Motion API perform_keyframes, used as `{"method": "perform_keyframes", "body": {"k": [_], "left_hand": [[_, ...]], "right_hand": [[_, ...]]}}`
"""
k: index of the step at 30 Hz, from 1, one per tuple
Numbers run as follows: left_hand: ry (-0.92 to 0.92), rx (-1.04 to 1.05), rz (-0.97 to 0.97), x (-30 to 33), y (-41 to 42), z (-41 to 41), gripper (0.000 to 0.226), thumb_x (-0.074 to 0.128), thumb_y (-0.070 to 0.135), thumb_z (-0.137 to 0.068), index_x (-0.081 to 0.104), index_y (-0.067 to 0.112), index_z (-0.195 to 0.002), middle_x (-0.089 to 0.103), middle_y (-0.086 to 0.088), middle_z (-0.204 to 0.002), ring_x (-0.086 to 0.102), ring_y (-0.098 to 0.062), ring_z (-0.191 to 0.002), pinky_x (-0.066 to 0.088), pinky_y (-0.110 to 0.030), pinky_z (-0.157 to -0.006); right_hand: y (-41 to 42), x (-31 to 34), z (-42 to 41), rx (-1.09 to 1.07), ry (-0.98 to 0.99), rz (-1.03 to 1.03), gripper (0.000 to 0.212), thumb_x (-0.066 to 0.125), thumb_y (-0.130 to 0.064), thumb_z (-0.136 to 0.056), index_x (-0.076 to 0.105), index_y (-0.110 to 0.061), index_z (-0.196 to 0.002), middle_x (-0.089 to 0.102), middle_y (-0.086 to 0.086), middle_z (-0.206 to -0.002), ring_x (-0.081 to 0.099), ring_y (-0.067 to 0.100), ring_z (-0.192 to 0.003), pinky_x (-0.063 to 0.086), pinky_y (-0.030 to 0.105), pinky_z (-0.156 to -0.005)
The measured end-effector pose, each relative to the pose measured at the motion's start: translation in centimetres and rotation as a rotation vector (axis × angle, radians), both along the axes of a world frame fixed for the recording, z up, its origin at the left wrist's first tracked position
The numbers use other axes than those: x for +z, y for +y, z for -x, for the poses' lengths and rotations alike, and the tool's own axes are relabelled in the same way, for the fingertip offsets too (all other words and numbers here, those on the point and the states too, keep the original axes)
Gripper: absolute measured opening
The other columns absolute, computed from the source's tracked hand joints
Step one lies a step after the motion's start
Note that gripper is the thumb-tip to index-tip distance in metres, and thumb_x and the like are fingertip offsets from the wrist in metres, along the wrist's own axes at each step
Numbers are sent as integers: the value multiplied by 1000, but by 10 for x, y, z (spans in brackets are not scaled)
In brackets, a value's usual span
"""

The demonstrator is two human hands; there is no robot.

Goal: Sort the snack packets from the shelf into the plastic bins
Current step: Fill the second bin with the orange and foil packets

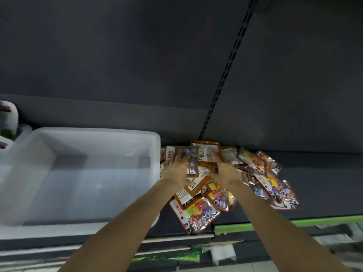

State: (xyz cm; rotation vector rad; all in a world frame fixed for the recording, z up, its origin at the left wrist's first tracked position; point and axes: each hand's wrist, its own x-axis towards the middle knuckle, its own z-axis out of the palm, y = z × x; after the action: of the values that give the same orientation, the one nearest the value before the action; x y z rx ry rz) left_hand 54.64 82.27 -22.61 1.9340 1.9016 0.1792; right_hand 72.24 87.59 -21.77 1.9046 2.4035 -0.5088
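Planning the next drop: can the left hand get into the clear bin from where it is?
Probably yes: the left hand rests on the packets right beside the clear bin, whose top is open.

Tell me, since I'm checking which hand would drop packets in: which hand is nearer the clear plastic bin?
Left. The left hand rests on packets right beside the clear plastic bin's right wall. The right hand lies farther right, over the pile's middle.
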Motion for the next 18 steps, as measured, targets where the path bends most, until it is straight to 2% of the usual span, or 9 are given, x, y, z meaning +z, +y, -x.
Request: {"method": "perform_keyframes", "body": {"k": [1, 3, 5, 7, 10, 13, 15, 18], "left_hand": [[9, 21, 11, -3, 2, 0, 100, 70, 37, -81, 0, 21, -151, 0, -2, -159, -1, -27, -147, 12, -42, -118], [-21, 73, -2, -7, 3, -2, 91, 70, 33, -82, 10, 23, -150, 16, -5, -156, 17, -29, -143, 26, -42, -115], [-78, 109, -58, -5, 3, -3, 64, 65, 28, -87, 30, 21, -141, 43, -8, -140, 44, -27, -127, 43, -38, -103], [-127, 100, -125, 4, 0, -5, 42, 57, 25, -93, 41, 19, -131, 58, -8, -123, 58, -23, -109, 50, -32, -90], [-217, 99, -264, 20, -3, -3, 29, 49, 23, -97, 51, 18, -125, 63, -5, -115, 62, -20, -100, 52, -28, -81], [-358, 172, -428, 47, -4, 4, 23, 50, 21, -96, 58, 13, -117, 59, -5, -112, 59, -17, -94, 43, -19, -75], [-498, 269, -497, 71, -6, 16, 21, 54, 16, -94, 60, 10, -113, 60, -2, -107, 57, -12, -90, 42, -16, -71], [-724, 405, -567, 97, -13, 47, 15, 60, 9, -90, 57, 13, -104, 64, 5, -94, 61, -8, -83, 51, -16, -64]], "right_hand": [[-1, -4, -4, -3, -15, -41, 75, 61, -36, -90, 16, -31, -150, 30, 1, -153, 44, 26, -131, 46, 40, -101], [-5, -7, -11, -14, -34, -168, 62, 62, -30, -90, 33, -32, -145, 43, 0, -145, 52, 23, -123, 50, 38, -96], [-7, -6, -16, -12, -50, -235, 51, 60, -29, -91, 43, -33, -139, 60, 1, -127, 61, 21, -110, 52, 34, -88], [-6, -2, -18, 14, -64, -245, 38, 56, -28, -94, 53, -33, -131, 69, 3, -108, 65, 23, -99, 53, 34, -81], [-3, 6, -18, 53, -116, -341, 24, 49, -16, -97, 64, -26, -112, 71, 4, -87, 68, 25, -84, 48, 30, -67], [-2, 20, -15, 25, 69, -519, 17, 59, -8, -90, 71, -15, -100, 70, 8, -76, 67, 29, -68, 50, 31, -54], [-3, 36, -8, 28, 241, -625, 13, 62, -5, -88, 72, -11, -93, 69, 11, -82, 65, 31, -73, 51, 34, -55], [-5, 66, 15, 10, 398, -548, 21, 50, -13, -97, 70, -11, -100, 67, 8, -95, 62, 26, -85, 50, 33, -66]]}}
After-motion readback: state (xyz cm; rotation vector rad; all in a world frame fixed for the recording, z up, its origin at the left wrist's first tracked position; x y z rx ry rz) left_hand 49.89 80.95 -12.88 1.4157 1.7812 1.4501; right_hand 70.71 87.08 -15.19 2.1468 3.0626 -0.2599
